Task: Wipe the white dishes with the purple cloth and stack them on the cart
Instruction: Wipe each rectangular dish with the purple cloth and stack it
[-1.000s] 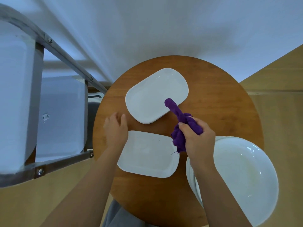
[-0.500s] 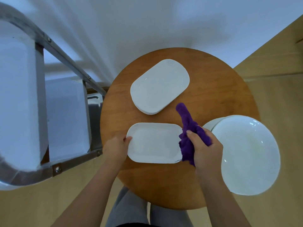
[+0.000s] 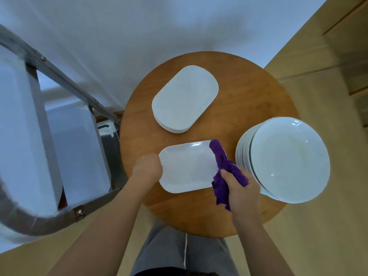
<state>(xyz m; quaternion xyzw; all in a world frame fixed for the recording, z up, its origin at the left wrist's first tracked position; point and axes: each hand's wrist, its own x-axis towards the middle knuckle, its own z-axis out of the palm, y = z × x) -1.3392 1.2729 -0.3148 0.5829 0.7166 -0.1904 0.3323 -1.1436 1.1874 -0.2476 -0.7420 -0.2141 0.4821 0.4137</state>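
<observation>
A white rectangular plate (image 3: 187,166) sits at the near side of the round wooden table (image 3: 249,100). My left hand (image 3: 147,168) grips its left edge. My right hand (image 3: 242,186) holds the bunched purple cloth (image 3: 223,166), whose upper end lies over the plate's right edge. A short stack of white rectangular plates (image 3: 185,98) lies further back on the table. A tall stack of round white plates (image 3: 286,158) stands on the table's right side, just right of my right hand. The metal cart (image 3: 59,80) with its white shelves (image 3: 23,136) stands to the left.
My grey-trousered legs (image 3: 179,253) are under the table's near edge. A white wall (image 3: 159,26) is behind the table and cart. Light wooden floor (image 3: 322,216) spreads to the right and near side.
The near plate has been lifted or slid slightly towards me under my left hand's grip. My right hand brought the cloth onto its right edge. The view shifted, showing the round stack more fully.
</observation>
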